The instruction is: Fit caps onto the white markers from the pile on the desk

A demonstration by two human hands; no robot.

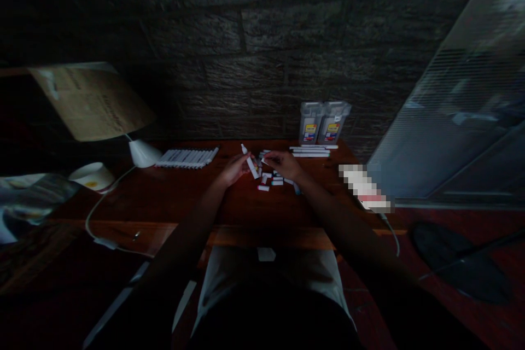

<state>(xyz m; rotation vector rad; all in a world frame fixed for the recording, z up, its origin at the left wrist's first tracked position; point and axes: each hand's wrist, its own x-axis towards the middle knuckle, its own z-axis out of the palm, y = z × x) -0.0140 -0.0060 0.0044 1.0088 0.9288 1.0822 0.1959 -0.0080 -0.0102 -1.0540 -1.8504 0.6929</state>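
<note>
Between the fingers of my left hand [236,169] a white marker [251,167] stands at a slant, its narrow bare end pointing up and away. My right hand [285,163] is closed in a pinch on a small white marker cap [264,161], just right of the marker and apart from it. Below and between the hands, several loose short caps [263,188] with coloured ends lie on the wooden table [164,197]. A few more of them sit partly behind my right fingers.
Many markers [188,157] lie in a row at left, near a lamp [141,153] and a paper cup [92,176]. Several more markers [310,151] lie before two clear plastic cases [310,123] at the wall. A blurred-out device [365,188] with a cable lies right.
</note>
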